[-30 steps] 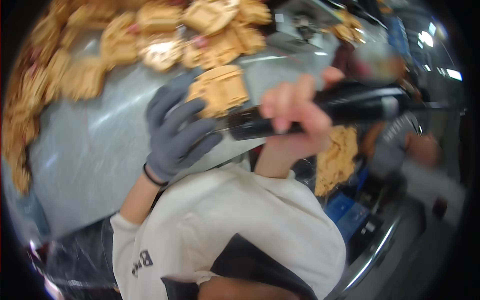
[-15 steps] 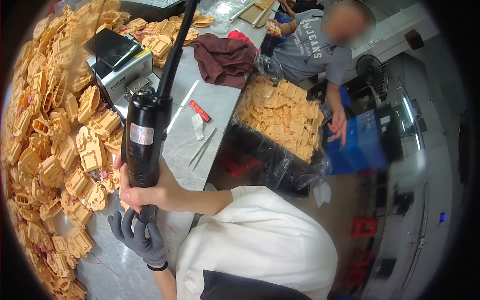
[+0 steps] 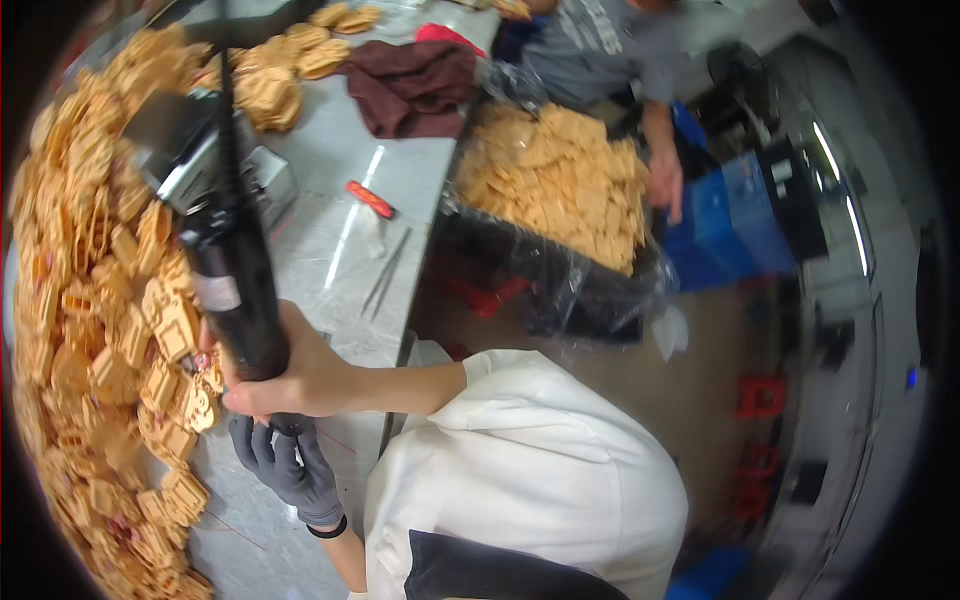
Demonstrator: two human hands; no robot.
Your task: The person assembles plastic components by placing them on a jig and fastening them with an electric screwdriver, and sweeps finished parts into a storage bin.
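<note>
Right hand is bare and wrapped round a black hand tool, looks like a powered driver. Fist grip low on the barrel, thumb across the near side; probably keeps control close to the working end. Tool is over the left part of the tabletop, leaning a bit left at the top, with a dark cable running up from its head, likely to keep the lead out of the way.

Left hand wears a grey glove, fingers curled narrow right under the right hand, at the tool's lower end. Reads like steadying or guiding there, but the right hand covers the fingertips, so can't tell what, if anything, is pinched. Glove on this side only, maybe for grip or protection near the tip.

Yellow plastic parts are heaped along the left side, just beside both hands; presumably put there for short reach. Tweezers and a small red item lie near the right edge, apart from the heap, so easy to spot. Dark red cloth sits bunched farther up, well apart from the hands.
</note>
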